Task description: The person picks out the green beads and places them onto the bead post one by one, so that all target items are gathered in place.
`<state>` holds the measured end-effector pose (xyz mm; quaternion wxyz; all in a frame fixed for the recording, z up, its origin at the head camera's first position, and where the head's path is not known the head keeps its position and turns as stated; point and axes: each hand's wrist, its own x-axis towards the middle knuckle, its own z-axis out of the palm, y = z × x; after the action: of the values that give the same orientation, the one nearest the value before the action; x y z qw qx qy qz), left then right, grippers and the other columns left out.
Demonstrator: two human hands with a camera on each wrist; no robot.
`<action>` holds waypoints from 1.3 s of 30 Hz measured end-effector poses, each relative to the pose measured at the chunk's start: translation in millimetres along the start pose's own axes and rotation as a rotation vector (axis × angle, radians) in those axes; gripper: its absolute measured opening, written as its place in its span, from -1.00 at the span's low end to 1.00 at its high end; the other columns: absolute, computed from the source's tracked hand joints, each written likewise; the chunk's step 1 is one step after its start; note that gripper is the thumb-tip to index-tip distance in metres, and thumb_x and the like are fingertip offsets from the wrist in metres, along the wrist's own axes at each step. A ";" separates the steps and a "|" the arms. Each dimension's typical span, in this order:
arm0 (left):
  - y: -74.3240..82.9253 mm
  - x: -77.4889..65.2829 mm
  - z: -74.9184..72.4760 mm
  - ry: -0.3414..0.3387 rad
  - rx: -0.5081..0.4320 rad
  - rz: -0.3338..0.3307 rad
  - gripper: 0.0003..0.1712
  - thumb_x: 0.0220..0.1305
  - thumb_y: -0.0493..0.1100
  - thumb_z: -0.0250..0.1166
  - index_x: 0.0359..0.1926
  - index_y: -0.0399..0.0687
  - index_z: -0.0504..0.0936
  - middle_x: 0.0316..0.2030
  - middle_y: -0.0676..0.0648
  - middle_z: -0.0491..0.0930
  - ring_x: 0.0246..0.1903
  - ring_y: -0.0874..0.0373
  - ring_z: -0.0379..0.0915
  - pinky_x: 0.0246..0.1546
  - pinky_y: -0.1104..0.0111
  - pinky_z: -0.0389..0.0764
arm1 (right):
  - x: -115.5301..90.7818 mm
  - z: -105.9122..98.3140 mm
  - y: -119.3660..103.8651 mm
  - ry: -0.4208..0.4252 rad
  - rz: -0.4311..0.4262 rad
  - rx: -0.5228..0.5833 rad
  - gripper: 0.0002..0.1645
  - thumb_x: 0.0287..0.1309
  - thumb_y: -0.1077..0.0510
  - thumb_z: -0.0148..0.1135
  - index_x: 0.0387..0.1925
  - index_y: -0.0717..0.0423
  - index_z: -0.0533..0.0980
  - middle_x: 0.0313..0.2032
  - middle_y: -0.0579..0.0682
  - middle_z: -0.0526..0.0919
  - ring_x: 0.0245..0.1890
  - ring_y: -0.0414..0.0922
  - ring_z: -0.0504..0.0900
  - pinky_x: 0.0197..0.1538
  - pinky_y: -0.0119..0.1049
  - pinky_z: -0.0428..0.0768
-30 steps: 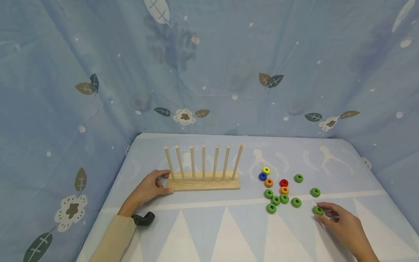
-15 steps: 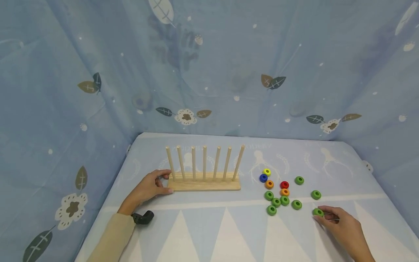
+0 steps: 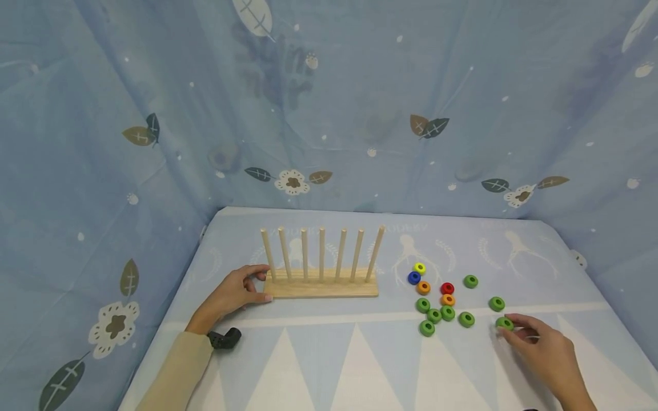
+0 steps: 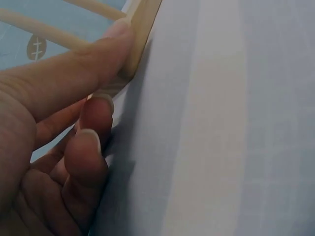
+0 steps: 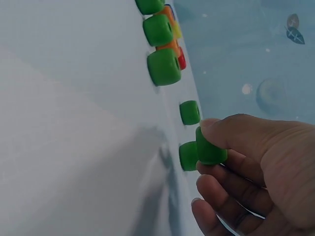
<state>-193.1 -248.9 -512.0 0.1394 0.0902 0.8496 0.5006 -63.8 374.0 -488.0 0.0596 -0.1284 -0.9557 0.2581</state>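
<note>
Lifted since earlier, green ring sits pinched in right hand near mat's right edge; left hand grips peg rack. Blue cloth walls surround. Wrist view reveals the pinch.

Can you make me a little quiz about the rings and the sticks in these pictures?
1. True or false: some rings already sit on the pegs.
2. What colour is the ring that the right hand pinches?
A. red
B. green
C. blue
3. Fill in the gap: the left hand grips the end of the wooden ____.

Key
1. False: all seven pegs are bare.
2. B: it is a green ring, held between thumb and fingers near the other loose rings on the mat.
3. Base: the thumb lies along its front edge and the fingers curl round its end.
</note>
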 end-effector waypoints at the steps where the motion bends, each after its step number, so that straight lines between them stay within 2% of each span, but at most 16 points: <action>1: -1.2 0.4 -0.6 -0.003 0.000 0.002 -0.10 0.07 -0.13 0.64 0.41 -0.16 0.45 0.03 -0.18 0.48 -0.45 0.07 0.37 -0.59 0.31 0.50 | 0.1 -1.2 -1.0 0.008 -0.013 0.001 -0.45 0.15 -0.01 0.55 0.03 0.30 0.66 -0.39 0.02 0.75 -0.44 -0.12 0.71 -0.40 -0.36 0.59; 3: -3.3 1.0 -1.7 -0.008 0.000 0.007 -0.10 0.07 -0.12 0.64 0.41 -0.16 0.45 0.03 -0.18 0.48 -0.47 0.08 0.35 -0.61 0.32 0.49 | 0.1 -3.6 -3.0 0.027 -0.049 -0.003 -0.49 0.16 0.02 0.55 0.02 0.28 0.68 -0.41 0.00 0.75 -0.47 -0.19 0.69 -0.43 -0.45 0.53; 6: -5.6 1.8 -2.7 -0.011 -0.002 0.007 -0.10 0.07 -0.12 0.65 0.41 -0.15 0.46 0.02 -0.19 0.48 -0.49 0.10 0.33 -0.63 0.32 0.47 | 1.4 -6.4 -7.4 0.045 -0.078 0.000 -0.50 0.17 0.01 0.54 0.02 0.26 0.68 -0.41 -0.02 0.74 -0.49 -0.23 0.66 -0.43 -0.49 0.50; 14: -4.0 -0.4 -4.7 -0.015 -0.013 0.009 -0.09 0.06 -0.11 0.65 0.41 -0.12 0.46 0.02 -0.17 0.49 -0.50 0.12 0.35 -0.66 0.32 0.46 | 7.3 -7.9 -25.3 0.053 -0.094 0.016 -0.47 0.18 0.02 0.54 0.07 0.27 0.65 -0.37 0.01 0.73 -0.39 -0.05 0.69 -0.42 -0.50 0.51; 17: -5.4 -1.7 -5.6 -0.016 -0.012 0.014 -0.09 0.07 -0.12 0.65 0.42 -0.13 0.45 0.03 -0.19 0.49 -0.50 0.12 0.33 -0.66 0.31 0.46 | 9.3 -8.4 -34.4 0.062 -0.114 0.028 -0.48 0.18 0.03 0.54 0.07 0.26 0.65 -0.36 0.02 0.72 -0.37 -0.05 0.67 -0.42 -0.53 0.51; 25: -5.4 1.1 -1.6 -0.022 -0.025 0.012 -0.09 0.07 -0.09 0.65 0.42 -0.10 0.45 0.02 -0.16 0.50 -0.54 0.14 0.31 -0.66 0.32 0.46 | 14.3 -14.5 -52.5 0.104 -0.233 0.060 -0.54 0.19 0.03 0.54 0.06 0.15 0.68 -0.32 0.00 0.72 -0.41 -0.39 0.60 -0.36 -0.64 0.50; 27: -4.3 2.8 -0.4 -0.021 -0.025 0.007 -0.08 0.05 -0.08 0.66 0.42 -0.07 0.46 0.00 -0.14 0.51 -0.54 0.15 0.31 -0.66 0.32 0.47 | 16.5 -16.0 -56.5 0.111 -0.251 0.058 -0.55 0.19 0.04 0.53 0.05 0.15 0.67 -0.32 0.01 0.72 -0.40 -0.32 0.63 -0.36 -0.63 0.51; 32: -3.6 4.8 -0.4 -0.002 -0.009 0.000 -0.10 0.02 -0.08 0.67 0.39 -0.02 0.49 -0.02 -0.11 0.52 -0.54 0.14 0.32 -0.67 0.31 0.48 | 20.9 -16.4 -67.6 0.114 -0.271 0.054 -0.54 0.18 0.03 0.54 0.05 0.18 0.67 -0.34 0.02 0.72 -0.36 -0.01 0.70 -0.39 -0.57 0.53; 39: -6.4 2.7 -2.5 -0.014 0.014 0.012 -0.08 0.04 -0.03 0.66 0.41 -0.02 0.48 -0.02 -0.10 0.52 -0.52 0.13 0.34 -0.67 0.26 0.51 | 24.7 -15.2 -86.6 0.106 -0.295 0.081 -0.54 0.19 0.09 0.53 0.07 0.18 0.66 -0.32 0.03 0.70 -0.33 0.02 0.67 -0.42 -0.50 0.56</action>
<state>-196.5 -253.3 -516.9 0.1414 0.0999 0.8517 0.4947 -103.4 315.8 -429.7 0.1521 0.0025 -0.9486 0.2775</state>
